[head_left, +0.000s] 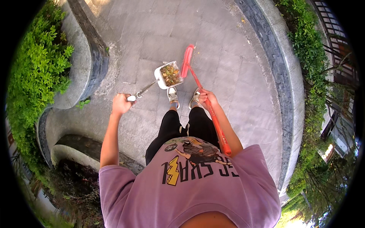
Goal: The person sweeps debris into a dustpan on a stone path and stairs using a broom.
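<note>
My left hand is closed round the white end of the handle of a long-handled dustpan. The white pan lies just ahead of my feet, with a heap of dry leaves in it. My right hand grips the red pole of a broom. Its pink-red head is to the right of the pan, close to the pan's open side and apart from it. The broom's pole runs back past my right forearm towards my body.
Grey paving spreads around my feet in white shoes. A curved stone-topped wall bounds the right side, with shrubs behind it. On the left, a wavy low wall edges green bushes. A few stray leaves lie far right.
</note>
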The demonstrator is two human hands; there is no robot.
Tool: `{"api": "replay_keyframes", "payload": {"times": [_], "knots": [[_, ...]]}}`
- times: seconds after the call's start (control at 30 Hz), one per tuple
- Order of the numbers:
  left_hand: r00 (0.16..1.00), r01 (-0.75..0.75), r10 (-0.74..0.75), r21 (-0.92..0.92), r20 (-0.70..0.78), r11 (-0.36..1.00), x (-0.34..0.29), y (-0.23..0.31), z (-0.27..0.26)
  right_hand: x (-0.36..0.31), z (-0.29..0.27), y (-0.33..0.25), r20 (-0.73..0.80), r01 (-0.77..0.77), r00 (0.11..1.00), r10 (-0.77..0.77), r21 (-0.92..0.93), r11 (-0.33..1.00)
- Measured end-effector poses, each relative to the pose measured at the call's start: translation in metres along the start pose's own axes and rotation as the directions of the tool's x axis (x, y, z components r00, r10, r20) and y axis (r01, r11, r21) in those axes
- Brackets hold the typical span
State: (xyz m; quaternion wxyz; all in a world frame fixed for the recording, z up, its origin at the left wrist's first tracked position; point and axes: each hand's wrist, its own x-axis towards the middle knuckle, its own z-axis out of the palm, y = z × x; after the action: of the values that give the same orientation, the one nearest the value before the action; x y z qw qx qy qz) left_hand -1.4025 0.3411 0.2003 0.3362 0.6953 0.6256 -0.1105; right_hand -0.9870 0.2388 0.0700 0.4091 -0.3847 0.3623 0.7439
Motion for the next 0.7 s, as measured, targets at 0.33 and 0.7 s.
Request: {"api": "replay_keyframes", "payload": {"times": [0.33,0.7], "knots": [[1.000,0.017,-0.018,-0.089,-0.004,0.996,-0.009,0.012,0.011,-0.012,0.059,-0.063,-0.092,0.127,0.972,-0.217,-0.571,0.811],[0.990,0.137,-0.141,-0.120,-0.025,0.983,-0.009,0.029,0.017,0.077,0.062,-0.107,-0.092,0.001,0.974,-0.209,-0.913,0.407]]}}
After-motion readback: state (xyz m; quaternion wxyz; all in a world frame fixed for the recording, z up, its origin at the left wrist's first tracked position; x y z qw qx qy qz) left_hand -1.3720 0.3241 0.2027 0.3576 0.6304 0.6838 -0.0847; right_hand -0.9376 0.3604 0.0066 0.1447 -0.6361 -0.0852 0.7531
